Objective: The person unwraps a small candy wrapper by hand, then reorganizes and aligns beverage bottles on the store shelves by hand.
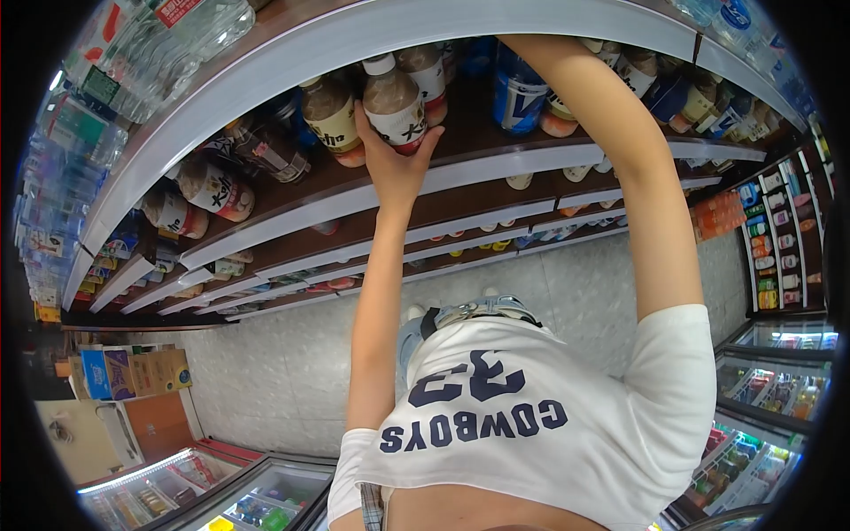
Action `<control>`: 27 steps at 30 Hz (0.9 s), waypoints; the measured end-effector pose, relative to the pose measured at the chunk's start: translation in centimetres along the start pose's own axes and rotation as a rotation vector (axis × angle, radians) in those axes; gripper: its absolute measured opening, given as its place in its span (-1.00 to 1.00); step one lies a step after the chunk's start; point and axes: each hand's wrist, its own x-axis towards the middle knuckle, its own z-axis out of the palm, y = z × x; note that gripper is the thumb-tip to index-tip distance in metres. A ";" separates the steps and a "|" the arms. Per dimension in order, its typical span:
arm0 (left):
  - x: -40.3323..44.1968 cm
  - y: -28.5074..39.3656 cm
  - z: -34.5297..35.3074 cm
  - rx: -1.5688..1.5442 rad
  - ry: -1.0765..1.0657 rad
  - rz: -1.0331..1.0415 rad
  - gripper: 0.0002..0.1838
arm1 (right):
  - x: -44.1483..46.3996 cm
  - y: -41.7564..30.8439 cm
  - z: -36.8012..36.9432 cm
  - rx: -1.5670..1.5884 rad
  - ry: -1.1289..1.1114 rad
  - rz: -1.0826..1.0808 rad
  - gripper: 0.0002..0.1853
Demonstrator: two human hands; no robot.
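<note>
My left hand is wrapped around the lower part of a bottled drink with a white cap, brown contents and a white label with black characters. The bottle stands at the front of a dark brown shelf. Beside it are a similar bottle with a cream label on the left and another white-labelled bottle just behind on the right. My right forearm reaches in under the upper shelf's edge, to the right of a blue bottle. The right hand itself is hidden behind that edge.
A pale upper shelf edge curves above both arms. More bottles stand to the left on the same shelf. Clear water bottles fill the shelf above. Lower shelves hold other goods. Glass-topped coolers and cartons stand behind on the grey floor.
</note>
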 end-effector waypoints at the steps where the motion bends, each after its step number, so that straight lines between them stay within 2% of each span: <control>1: 0.1 0.0 -0.3 -0.030 -0.038 -0.021 0.06 | -0.2 0.2 -0.3 -0.010 -0.003 0.010 -0.59; 6: 0.8 -0.9 -1.4 -0.206 -0.125 -0.050 -0.04 | -1.2 0.7 -2.1 -0.065 -0.024 0.061 -0.59; 9: 1.2 -1.1 -2.1 -0.244 -0.242 -0.170 -0.13 | -1.4 1.5 -3.1 -0.103 -0.036 0.094 -0.59; 12: 1.2 -0.9 -2.1 -0.254 -0.213 -0.159 -0.18 | -1.6 2.1 -4.0 -0.141 -0.039 0.127 -0.59; 27: 1.2 -0.9 -2.1 -0.183 -0.205 -0.148 -0.13 | -0.8 1.5 -2.3 -0.234 -0.042 0.152 -0.60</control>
